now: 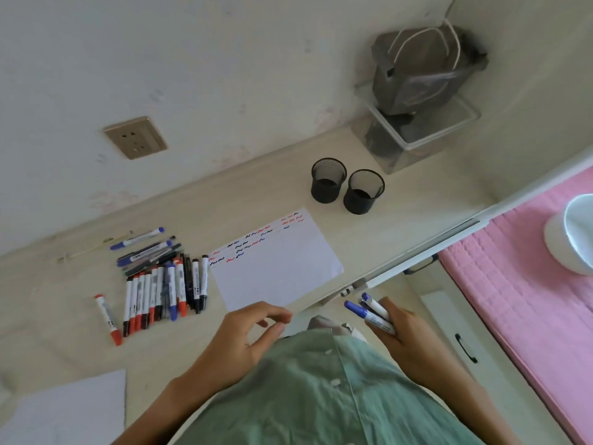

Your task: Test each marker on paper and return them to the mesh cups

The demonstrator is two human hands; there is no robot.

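A white paper (276,268) with red, blue and black squiggles along its far edge lies on the desk. Left of it sits a pile of several markers (163,277) with red, blue and black caps; one red marker (108,318) lies apart. Two black mesh cups (328,180) (364,191) stand beyond the paper, with no markers showing in them. My right hand (404,335) grips a bundle of blue-capped markers (372,311) off the desk's near edge. My left hand (247,332) hovers at the paper's near edge, fingers loosely curled, holding nothing.
A clear box (417,136) with a grey bag (423,65) in it stands in the back corner. Another sheet (64,409) lies at the near left. A wall socket (135,137) is behind the desk. A pink bed with a white object (571,236) lies to the right.
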